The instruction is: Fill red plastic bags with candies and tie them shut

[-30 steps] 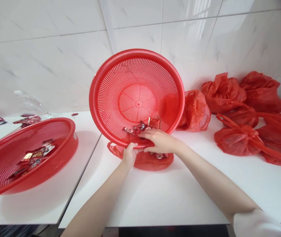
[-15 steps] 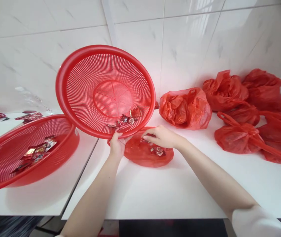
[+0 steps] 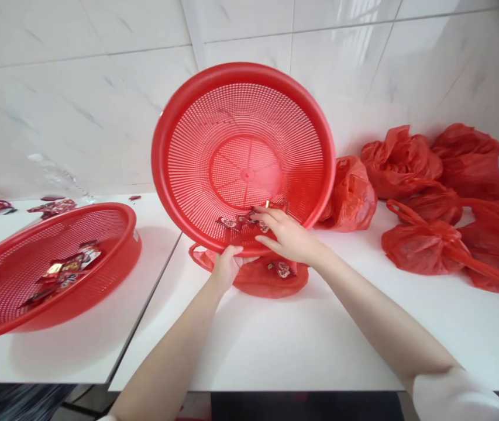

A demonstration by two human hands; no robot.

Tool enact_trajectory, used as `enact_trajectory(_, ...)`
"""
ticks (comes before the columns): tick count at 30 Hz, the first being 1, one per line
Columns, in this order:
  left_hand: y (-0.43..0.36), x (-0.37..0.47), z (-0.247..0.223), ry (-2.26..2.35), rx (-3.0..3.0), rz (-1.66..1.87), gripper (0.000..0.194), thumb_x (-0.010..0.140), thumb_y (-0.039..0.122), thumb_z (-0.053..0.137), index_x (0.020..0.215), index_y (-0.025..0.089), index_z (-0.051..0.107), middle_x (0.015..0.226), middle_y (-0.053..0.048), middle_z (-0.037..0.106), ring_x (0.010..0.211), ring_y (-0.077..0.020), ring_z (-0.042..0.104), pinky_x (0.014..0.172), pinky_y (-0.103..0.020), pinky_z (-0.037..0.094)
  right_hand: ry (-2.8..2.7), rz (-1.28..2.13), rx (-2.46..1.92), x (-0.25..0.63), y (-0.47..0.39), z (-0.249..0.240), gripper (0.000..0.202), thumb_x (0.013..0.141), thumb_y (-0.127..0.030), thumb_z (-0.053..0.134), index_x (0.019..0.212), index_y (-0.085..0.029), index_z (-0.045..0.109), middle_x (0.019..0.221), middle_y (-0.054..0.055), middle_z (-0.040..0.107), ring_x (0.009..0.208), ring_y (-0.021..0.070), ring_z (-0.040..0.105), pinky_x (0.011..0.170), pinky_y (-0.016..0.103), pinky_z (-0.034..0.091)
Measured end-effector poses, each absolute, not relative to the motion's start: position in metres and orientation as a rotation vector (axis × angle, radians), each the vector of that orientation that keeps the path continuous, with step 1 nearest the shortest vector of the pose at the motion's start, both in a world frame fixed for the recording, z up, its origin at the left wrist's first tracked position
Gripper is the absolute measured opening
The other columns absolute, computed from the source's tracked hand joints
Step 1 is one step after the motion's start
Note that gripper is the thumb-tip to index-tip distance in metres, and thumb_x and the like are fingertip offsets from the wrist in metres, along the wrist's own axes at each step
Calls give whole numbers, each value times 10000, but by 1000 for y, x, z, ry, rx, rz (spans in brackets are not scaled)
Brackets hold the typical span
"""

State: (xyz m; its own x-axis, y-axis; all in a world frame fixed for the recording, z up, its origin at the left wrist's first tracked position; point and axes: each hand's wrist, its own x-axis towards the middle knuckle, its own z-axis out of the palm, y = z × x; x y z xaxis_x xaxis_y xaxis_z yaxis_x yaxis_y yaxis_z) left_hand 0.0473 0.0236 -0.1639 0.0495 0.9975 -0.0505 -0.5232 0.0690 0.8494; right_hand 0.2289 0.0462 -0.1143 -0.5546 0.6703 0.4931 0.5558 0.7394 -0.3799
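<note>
My left hand [image 3: 228,268] grips the lower rim of a round red mesh basket [image 3: 245,158], which is tipped up so its inside faces me. Small wrapped packets [image 3: 228,223] lie along the basket's lower side. My right hand [image 3: 285,235] reaches inside over them, its fingers apart and touching the packets; whether it holds one is not visible. Below the basket, an open red plastic bag [image 3: 271,286] lies on the white table with a few packets [image 3: 282,269] in it.
A second red basket [image 3: 117,275] with packets [image 3: 71,266] leans at the left. Knotted red bags [image 3: 424,248] and a fuller one [image 3: 354,196] stand at the right. A tiled wall [image 3: 363,76] rises behind. A seam divides the table [image 3: 319,345].
The held basket has moved right with my left hand and now covers part of the bag. My right hand has gone from over the bag into the basket.
</note>
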Motion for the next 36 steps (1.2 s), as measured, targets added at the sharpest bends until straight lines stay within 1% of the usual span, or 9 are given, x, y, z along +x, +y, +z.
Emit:
enact_trajectory(4, 18, 51, -166, 771, 788, 1258, 434, 609, 168, 633, 1043, 172, 641, 953, -41, 740, 1052, -314, 654, 909, -516, 536, -2399, 188, -1111, 224, 46, -123, 532, 941, -376, 493, 1428, -173, 418, 1502, 162, 380, 1342, 320, 403, 1061, 527, 371)
enact_trajectory(8, 18, 51, -167, 790, 740, 1272, 413, 609, 166, 620, 1022, 170, 634, 925, -31, 743, 1023, -303, 665, 898, -518, 543, -2522, 248, -1081, 225, 44, -121, 525, 955, -477, 435, 1389, -184, 475, 1420, 149, 492, 1276, 318, 463, 1028, 519, 384)
enact_trajectory(12, 21, 48, -166, 807, 725, 1287, 374, 628, 167, 607, 1001, 161, 631, 929, -44, 742, 1030, -302, 662, 891, -514, 545, -2572, 316, -1009, 230, 46, -115, 527, 926, -507, 487, 1346, -189, 520, 1302, 145, 587, 1160, 300, 532, 975, 499, 412)
enact_trajectory(14, 23, 46, -166, 818, 729, 1294, 348, 624, 173, 608, 971, 147, 634, 922, -58, 743, 1026, -311, 662, 884, -516, 546, -2570, 347, -949, 232, 48, -114, 498, 893, -457, 569, 1309, -184, 553, 1254, 131, 619, 1116, 287, 550, 957, 471, 428)
enact_trajectory(16, 25, 44, -166, 835, 733, 1315, 323, 612, 180, 613, 932, 137, 632, 905, -69, 744, 1011, -318, 667, 879, -518, 546, -2559, 403, -860, 233, 51, -114, 395, 873, -315, 617, 1244, -180, 600, 1184, 109, 657, 1066, 254, 580, 932, 416, 451)
enact_trajectory(19, 29, 41, -166, 873, 732, 1387, 327, 589, 181, 627, 912, 138, 622, 878, -71, 743, 1002, -324, 671, 872, -516, 546, -2475, 429, -829, 236, 55, -111, 286, 885, -144, 543, 1147, -174, 654, 1078, 95, 698, 970, 209, 635, 874, 354, 473)
enact_trajectory(23, 34, 36, -164, 902, 737, 1476, 357, 560, 181, 648, 914, 156, 608, 835, -56, 733, 1016, -332, 664, 859, -529, 544, -2311, 448, -894, 242, 54, -103, 250, 906, -167, 522, 1108, -186, 669, 988, 66, 725, 842, 176, 671, 805, 310, 481)
enact_trajectory(28, 40, 29, -164, 911, 730, 1600, 288, 550, 189, 660, 832, 178, 604, 788, -25, 713, 1020, -323, 659, 859, -539, 543, -2295, 611, -862, 247, 47, -97, 108, 862, -193, 600, 935, -179, 679, 803, 18, 714, 695, 135, 652, 692, 258, 468)
enact_trajectory(36, 45, 27, -163, 879, 742, 1669, 213, 570, 195, 661, 781, 174, 639, 829, -41, 718, 1031, -319, 650, 864, -526, 549, -2360, 580, -889, 248, 51, -108, 111, 845, -174, 625, 951, -167, 654, 908, 42, 690, 797, 149, 624, 755, 281, 460)
